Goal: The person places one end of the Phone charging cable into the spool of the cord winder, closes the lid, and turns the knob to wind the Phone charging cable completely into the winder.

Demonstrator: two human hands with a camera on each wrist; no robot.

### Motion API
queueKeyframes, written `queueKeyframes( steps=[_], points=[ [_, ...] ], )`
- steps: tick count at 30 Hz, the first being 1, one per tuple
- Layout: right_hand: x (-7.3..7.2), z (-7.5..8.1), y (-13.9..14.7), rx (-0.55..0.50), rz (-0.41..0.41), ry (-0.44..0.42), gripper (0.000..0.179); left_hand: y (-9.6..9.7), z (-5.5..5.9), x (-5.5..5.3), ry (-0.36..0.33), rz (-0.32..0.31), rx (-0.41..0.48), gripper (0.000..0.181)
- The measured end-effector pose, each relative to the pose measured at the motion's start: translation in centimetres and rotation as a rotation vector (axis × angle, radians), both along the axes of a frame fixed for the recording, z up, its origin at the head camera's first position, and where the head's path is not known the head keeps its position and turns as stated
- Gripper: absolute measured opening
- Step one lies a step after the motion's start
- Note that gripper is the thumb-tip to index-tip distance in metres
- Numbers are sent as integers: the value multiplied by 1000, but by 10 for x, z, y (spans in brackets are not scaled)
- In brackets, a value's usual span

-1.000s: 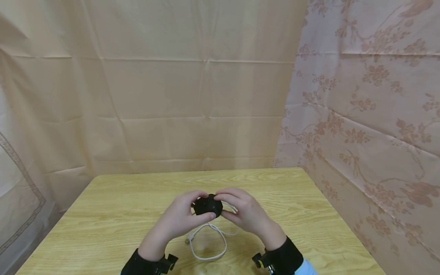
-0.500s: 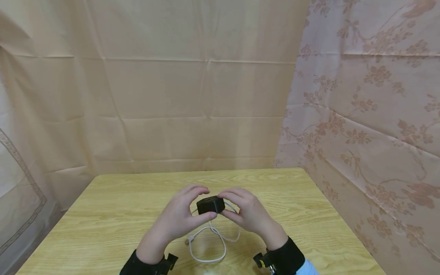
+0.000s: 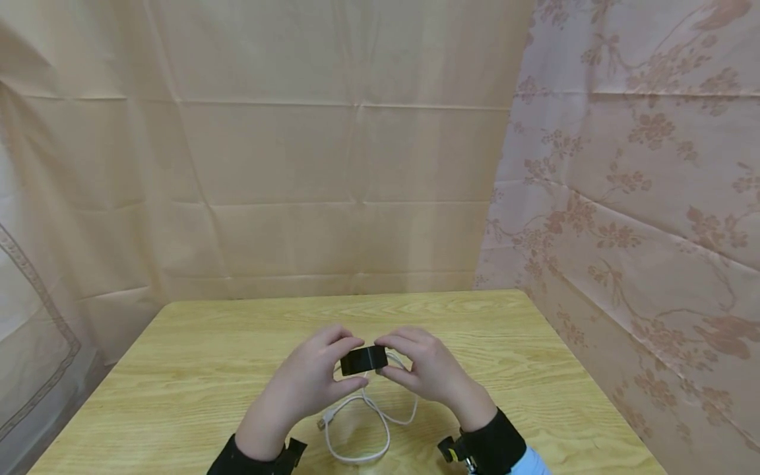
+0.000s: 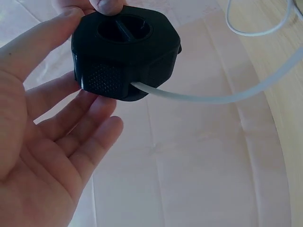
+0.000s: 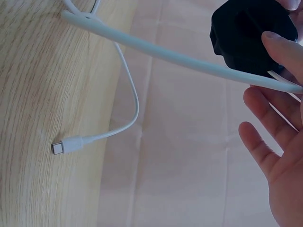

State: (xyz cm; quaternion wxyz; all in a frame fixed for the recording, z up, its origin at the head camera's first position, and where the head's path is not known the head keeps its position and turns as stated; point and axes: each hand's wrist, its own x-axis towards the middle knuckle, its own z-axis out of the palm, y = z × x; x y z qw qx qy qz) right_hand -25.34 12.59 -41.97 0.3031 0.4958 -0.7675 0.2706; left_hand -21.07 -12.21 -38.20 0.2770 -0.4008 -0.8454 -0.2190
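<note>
A black, many-sided cable winder is held above the table between both hands, its narrow side facing the head camera. My left hand grips its left end, the thumb at one face and fingers behind in the left wrist view. My right hand pinches the other end, the thumb on the face with the round recess. Inside that recess of the winder a bar shows. White cable runs out through a slot in its side. The cable's USB plug lies on the wood.
Below the hands, the white cable lies in a loose loop on the light wooden table. A beige curtain hangs behind the table, a flower-patterned one at the right. Each wrist wears a black band with a small camera.
The winder has turned between the hands: its broad rounded face showed earlier, now its narrow side does. The left fingers spread off its top and came back. The cable loop shifted slightly.
</note>
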Motion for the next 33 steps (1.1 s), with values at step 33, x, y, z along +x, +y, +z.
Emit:
queueKeyframes(
  steps=[33],
  points=[
    [3, 12, 14, -122, -79, -58, 30, -7, -4, -9, -70, 208, -39, 32]
  ],
)
